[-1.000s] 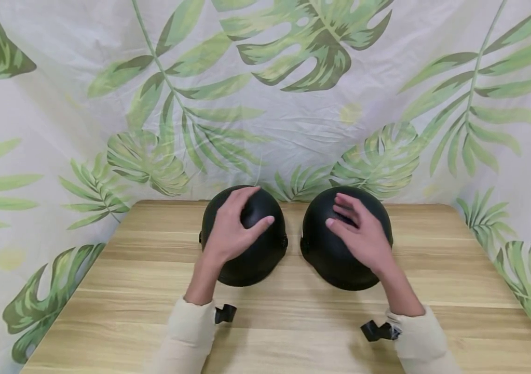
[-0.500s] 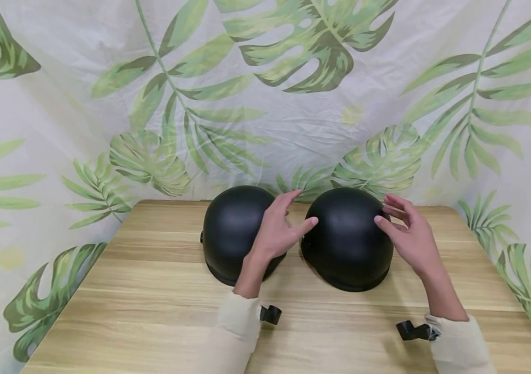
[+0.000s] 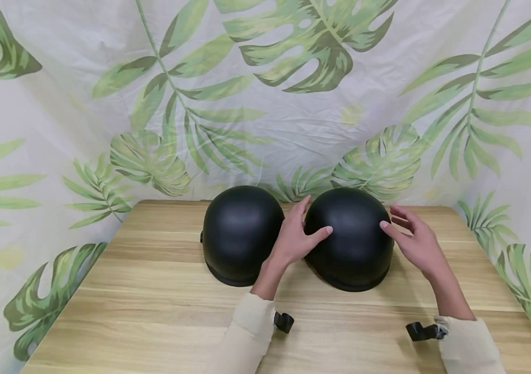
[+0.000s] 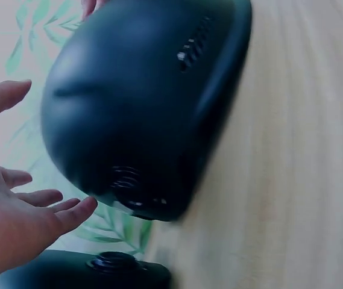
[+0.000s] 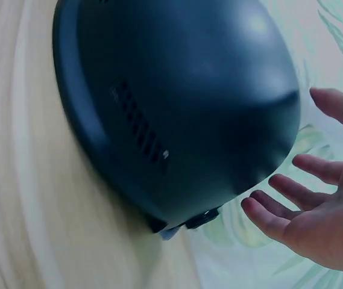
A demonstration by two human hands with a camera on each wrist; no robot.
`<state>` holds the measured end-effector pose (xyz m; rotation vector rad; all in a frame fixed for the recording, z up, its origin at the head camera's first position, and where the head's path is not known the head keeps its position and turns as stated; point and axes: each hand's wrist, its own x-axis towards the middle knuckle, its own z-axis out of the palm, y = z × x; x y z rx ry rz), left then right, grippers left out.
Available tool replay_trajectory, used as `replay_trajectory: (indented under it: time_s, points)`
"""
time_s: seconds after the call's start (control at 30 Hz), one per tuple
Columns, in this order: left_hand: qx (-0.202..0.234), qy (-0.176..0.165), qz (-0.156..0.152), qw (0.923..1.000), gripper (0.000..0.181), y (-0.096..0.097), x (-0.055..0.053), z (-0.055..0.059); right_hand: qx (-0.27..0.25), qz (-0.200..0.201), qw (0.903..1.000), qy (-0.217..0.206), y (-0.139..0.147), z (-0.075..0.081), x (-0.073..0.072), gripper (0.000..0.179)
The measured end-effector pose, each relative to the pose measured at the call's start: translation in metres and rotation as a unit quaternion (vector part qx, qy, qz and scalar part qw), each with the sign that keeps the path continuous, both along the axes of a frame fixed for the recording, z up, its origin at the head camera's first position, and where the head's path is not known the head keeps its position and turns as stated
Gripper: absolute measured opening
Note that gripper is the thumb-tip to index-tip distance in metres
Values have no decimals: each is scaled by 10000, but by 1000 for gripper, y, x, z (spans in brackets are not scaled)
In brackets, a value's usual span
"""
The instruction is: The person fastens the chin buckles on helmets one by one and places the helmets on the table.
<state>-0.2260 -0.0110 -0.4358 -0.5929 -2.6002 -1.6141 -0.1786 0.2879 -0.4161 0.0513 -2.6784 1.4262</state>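
Note:
Two black helmets rest dome up on the wooden table, side by side. My left hand is over the gap between the left helmet and the right helmet, thumb and fingers spread. On the other side of the right helmet is my right hand, its fingers relaxed and the thumb close to the shell. In the left wrist view, the left fingers are near the helmet's lower side, by a round knob. The right wrist view has the right hand facing the dome, beside a slotted vent. Neither hand grips anything.
The wooden table reaches back to a hanging cloth printed with green leaves. Each cream sleeve carries a small black wrist mount, the left mount and the right mount.
Both hands have moved right, from above the tops of the two helmets to either side of the right helmet. The helmets have stayed in place.

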Motion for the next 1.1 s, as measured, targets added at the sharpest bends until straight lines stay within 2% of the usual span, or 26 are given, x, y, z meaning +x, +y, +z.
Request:
replay_trajectory:
  time_s: [0.27,0.53,0.7,0.83,0.97,1.1]
  points:
    - [-122,-470,65,9988,110,2,-7,-24,-71,195,9983,-538,10,-16,-9,82]
    - [-262,-946,164,9950,117,1,-6,-28,-102,514,9949,-865,19,-27,-13,84]
    - [-350,-1226,216,9916,124,1,-7,-33,-112,528,9939,-959,21,-29,-15,84]
    - [-240,-1089,134,9937,121,1,-7,-34,-96,522,9937,-984,22,-29,-15,84]
    - [-109,-853,12,9963,106,1,-8,-33,-66,509,9937,-999,22,-30,-16,84]
    - [-104,-859,75,9962,95,1,-6,-28,-56,488,9941,-962,21,-31,-16,84]
